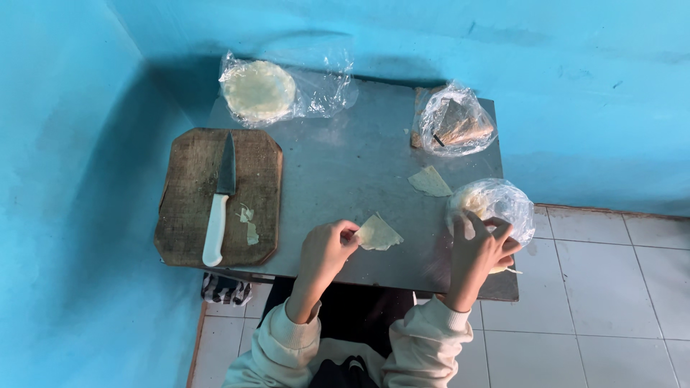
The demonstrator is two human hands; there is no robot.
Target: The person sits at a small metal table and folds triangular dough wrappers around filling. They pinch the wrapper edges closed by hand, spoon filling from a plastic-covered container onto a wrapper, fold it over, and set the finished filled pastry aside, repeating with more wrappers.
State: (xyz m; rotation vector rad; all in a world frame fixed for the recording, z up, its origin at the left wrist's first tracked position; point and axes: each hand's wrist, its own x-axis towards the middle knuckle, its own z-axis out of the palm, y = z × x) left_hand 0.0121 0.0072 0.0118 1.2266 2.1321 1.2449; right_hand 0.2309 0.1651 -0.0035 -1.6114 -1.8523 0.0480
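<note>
Here, the left hand is pinching a thin pastry piece, while the right hand is gripping a plastic bag overhanging the table edge; it is likely risking slipping off.

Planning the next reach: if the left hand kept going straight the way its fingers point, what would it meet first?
The left hand points right, pinching a folded wrapper piece. Beyond it, bare metal table, then probably the right hand.

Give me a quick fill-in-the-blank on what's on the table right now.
1. The knife lies on the ____ board.
2. The left hand pinches a folded ____ piece.
3. The right hand is on a clear ____ bag.
4. The table stands against ____ walls.

Missing words: cutting; dough; plastic; blue
</note>
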